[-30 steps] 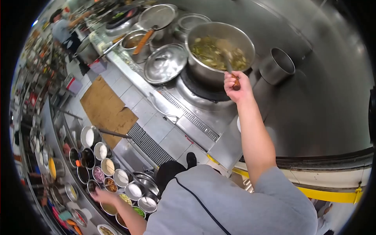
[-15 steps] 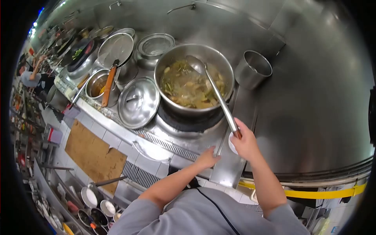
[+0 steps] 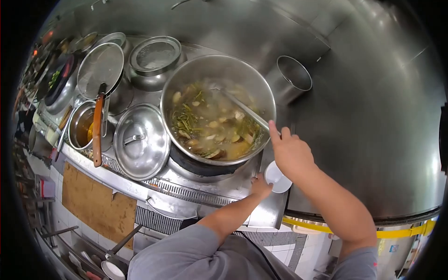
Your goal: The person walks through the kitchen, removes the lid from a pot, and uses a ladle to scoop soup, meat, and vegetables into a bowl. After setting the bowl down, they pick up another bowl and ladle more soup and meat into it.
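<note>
A large steel pot (image 3: pixel 173 79) of steaming broth with greens and pale pieces stands on the stove. My right hand (image 3: pixel 290 151) is closed round the handle of a metal ladle (image 3: pixel 247 111), at the pot's right rim; the ladle's bowl is down in the broth. My left hand (image 3: pixel 261 185) rests low at the counter's front, right beside a white bowl (image 3: pixel 278 177). Its fingers are partly spread, and nothing shows in them. The bowl stands below my right hand.
Left of the pot lie a steel lid (image 3: pixel 141 154), a small pot (image 3: pixel 74 133) and a strainer (image 3: pixel 100 70) with a wooden handle. A tall steel container (image 3: pixel 284 86) stands at the right. Cardboard (image 3: pixel 95 198) covers part of the floor.
The ladle's bowl has sunk into the broth, and my right hand has moved up to the pot's rim. More of the white bowl shows. The view has shifted closer to the pot.
</note>
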`<action>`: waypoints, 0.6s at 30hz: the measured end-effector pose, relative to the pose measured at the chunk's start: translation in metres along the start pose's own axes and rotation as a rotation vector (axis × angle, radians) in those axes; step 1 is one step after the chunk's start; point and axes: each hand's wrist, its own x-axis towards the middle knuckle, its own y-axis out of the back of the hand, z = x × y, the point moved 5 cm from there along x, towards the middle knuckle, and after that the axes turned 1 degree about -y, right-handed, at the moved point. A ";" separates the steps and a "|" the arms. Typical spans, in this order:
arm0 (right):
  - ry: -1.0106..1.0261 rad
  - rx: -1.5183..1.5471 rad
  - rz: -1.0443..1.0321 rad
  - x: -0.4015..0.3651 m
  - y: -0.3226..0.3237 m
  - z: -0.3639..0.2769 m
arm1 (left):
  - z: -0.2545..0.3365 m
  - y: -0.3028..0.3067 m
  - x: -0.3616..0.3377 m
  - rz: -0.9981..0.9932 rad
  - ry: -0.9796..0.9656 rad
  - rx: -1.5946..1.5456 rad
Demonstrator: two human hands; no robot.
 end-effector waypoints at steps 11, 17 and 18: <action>0.004 -0.063 -0.413 0.070 0.053 -0.002 | -0.041 0.044 -0.032 -0.252 0.026 -0.140; -0.018 -0.081 -0.341 0.062 0.035 -0.003 | -0.049 0.163 -0.107 -0.365 0.136 -0.365; -0.015 -0.079 -0.339 0.066 0.029 0.001 | -0.058 0.179 -0.116 -0.326 0.106 -0.403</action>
